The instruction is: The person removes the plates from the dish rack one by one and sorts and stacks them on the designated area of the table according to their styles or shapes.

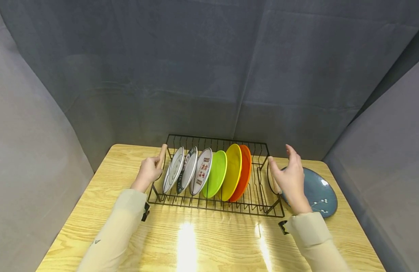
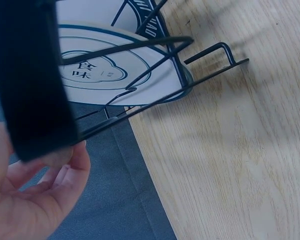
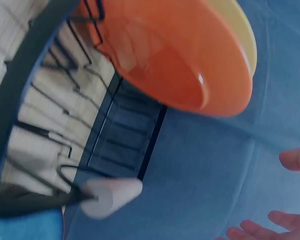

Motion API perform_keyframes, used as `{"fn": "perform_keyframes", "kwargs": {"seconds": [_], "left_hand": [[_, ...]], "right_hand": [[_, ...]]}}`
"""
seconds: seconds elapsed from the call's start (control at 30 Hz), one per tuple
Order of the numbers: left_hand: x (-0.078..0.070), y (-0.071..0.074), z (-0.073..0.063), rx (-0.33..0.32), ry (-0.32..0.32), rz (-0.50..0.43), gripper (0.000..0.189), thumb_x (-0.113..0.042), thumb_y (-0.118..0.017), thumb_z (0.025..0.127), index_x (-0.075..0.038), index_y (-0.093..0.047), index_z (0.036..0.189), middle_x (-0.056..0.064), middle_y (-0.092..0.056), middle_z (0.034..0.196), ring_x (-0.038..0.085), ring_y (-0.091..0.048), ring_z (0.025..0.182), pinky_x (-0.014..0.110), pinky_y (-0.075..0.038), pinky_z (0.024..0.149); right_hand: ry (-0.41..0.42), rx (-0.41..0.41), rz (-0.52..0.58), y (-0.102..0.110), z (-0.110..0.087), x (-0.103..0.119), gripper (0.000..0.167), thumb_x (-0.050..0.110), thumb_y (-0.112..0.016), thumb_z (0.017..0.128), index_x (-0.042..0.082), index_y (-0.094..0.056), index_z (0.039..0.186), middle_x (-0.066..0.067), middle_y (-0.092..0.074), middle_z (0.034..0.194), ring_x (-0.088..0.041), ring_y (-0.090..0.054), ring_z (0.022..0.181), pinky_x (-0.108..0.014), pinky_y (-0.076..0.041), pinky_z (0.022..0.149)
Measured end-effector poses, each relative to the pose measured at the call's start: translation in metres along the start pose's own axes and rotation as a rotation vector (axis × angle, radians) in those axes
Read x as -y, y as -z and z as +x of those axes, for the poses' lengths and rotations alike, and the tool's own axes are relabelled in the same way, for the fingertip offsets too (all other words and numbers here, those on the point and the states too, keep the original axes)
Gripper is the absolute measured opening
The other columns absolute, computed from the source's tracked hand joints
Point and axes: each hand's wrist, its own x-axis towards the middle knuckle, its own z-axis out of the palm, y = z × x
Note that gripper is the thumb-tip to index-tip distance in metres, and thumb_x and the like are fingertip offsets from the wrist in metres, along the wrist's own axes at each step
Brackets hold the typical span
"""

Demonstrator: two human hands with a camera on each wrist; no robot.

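A black wire dish rack [image 1: 209, 208] with wooden side handles stands on the table. Curled fingers of my left hand [image 1: 149, 172] grip its left handle [image 1: 163, 151]; a dark strap partly hides this in the left wrist view. Over the right end, my right hand [image 1: 292, 179] is open, thumb and fingers spread, near but off the right handle [image 3: 112, 196]. Upright in the rack lean white patterned plates, the leftmost plate [image 1: 173, 170] by my left hand, then a green plate [image 1: 216, 175], a yellow plate [image 1: 232, 173] and an orange plate [image 3: 165, 50].
A blue plate [image 1: 319, 190] with a white flower pattern lies at the right of the wooden table [image 1: 223, 241], partly behind my right hand. Grey cloth [image 1: 196, 75] hangs behind the table and along both sides.
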Motion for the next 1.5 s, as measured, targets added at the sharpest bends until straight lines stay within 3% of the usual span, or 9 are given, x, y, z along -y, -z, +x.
{"fn": "perform_keyframes", "kwargs": {"seconds": [0.27, 0.47, 0.6, 0.73, 0.9, 1.03, 1.27, 1.5], "left_hand": [[0.0, 0.001, -0.002, 0.003, 0.0, -0.006, 0.049, 0.007, -0.056, 0.079, 0.011, -0.047, 0.127, 0.033, -0.054, 0.115, 0.037, -0.06, 0.089, 0.034, -0.052, 0.06], [-0.001, 0.0, -0.002, 0.002, -0.002, -0.012, 0.049, 0.007, -0.056, 0.079, 0.011, -0.047, 0.127, 0.033, -0.055, 0.114, 0.036, -0.06, 0.088, 0.034, -0.052, 0.059], [-0.001, 0.0, -0.002, -0.004, -0.012, -0.006, 0.048, 0.007, -0.057, 0.079, 0.011, -0.049, 0.126, 0.032, -0.056, 0.112, 0.036, -0.06, 0.086, 0.034, -0.051, 0.059], [-0.001, 0.0, -0.001, -0.006, -0.012, -0.007, 0.048, 0.007, -0.057, 0.078, 0.011, -0.049, 0.126, 0.032, -0.056, 0.112, 0.035, -0.06, 0.086, 0.034, -0.051, 0.06], [-0.001, -0.001, -0.001, -0.004, -0.008, -0.011, 0.049, 0.007, -0.057, 0.078, 0.011, -0.049, 0.126, 0.032, -0.056, 0.113, 0.035, -0.06, 0.086, 0.034, -0.051, 0.06], [0.0, -0.001, 0.0, -0.002, -0.009, -0.013, 0.049, 0.007, -0.057, 0.078, 0.011, -0.049, 0.126, 0.032, -0.056, 0.113, 0.034, -0.06, 0.085, 0.033, -0.05, 0.059], [-0.002, 0.0, -0.002, -0.003, -0.006, -0.017, 0.05, 0.007, -0.055, 0.078, 0.011, -0.047, 0.127, 0.033, -0.055, 0.113, 0.036, -0.06, 0.086, 0.034, -0.051, 0.059], [-0.004, 0.001, -0.003, 0.005, 0.0, -0.016, 0.05, 0.007, -0.055, 0.079, 0.01, -0.046, 0.128, 0.033, -0.054, 0.115, 0.036, -0.06, 0.088, 0.034, -0.052, 0.059]], "right_hand": [[0.048, 0.075, -0.004, -0.021, -0.008, 0.011, 0.064, 0.025, -0.062, 0.085, 0.008, -0.033, 0.14, -0.021, -0.042, 0.13, -0.039, -0.043, 0.115, -0.058, -0.036, 0.088], [0.086, 0.117, -0.001, -0.036, -0.015, 0.014, 0.063, 0.024, -0.063, 0.084, 0.005, -0.035, 0.138, -0.021, -0.045, 0.126, -0.036, -0.047, 0.107, -0.054, -0.041, 0.079], [0.102, 0.153, -0.009, -0.046, -0.019, 0.016, 0.064, 0.022, -0.063, 0.084, 0.002, -0.034, 0.137, -0.024, -0.045, 0.125, -0.037, -0.047, 0.107, -0.051, -0.043, 0.082], [0.055, 0.202, -0.013, -0.055, -0.022, 0.017, 0.065, 0.021, -0.062, 0.084, 0.003, -0.031, 0.139, -0.026, -0.04, 0.131, -0.039, -0.045, 0.113, -0.052, -0.042, 0.088], [-0.002, 0.243, -0.017, -0.064, -0.024, 0.015, 0.066, 0.018, -0.06, 0.085, 0.003, -0.028, 0.141, -0.025, -0.039, 0.132, -0.039, -0.048, 0.11, -0.05, -0.045, 0.086], [-0.022, 0.251, -0.033, -0.069, -0.025, 0.013, 0.067, 0.017, -0.058, 0.085, 0.005, -0.026, 0.142, -0.024, -0.04, 0.131, -0.038, -0.053, 0.102, -0.049, -0.048, 0.079], [-0.022, 0.238, -0.059, -0.073, -0.025, 0.013, 0.069, 0.014, -0.058, 0.084, 0.005, -0.023, 0.143, -0.027, -0.04, 0.132, -0.042, -0.049, 0.109, -0.055, -0.043, 0.084], [-0.005, 0.2, -0.073, -0.078, -0.027, 0.009, 0.069, 0.007, -0.057, 0.081, 0.004, -0.025, 0.142, -0.029, -0.052, 0.118, -0.041, -0.06, 0.09, -0.05, -0.05, 0.068]]}}
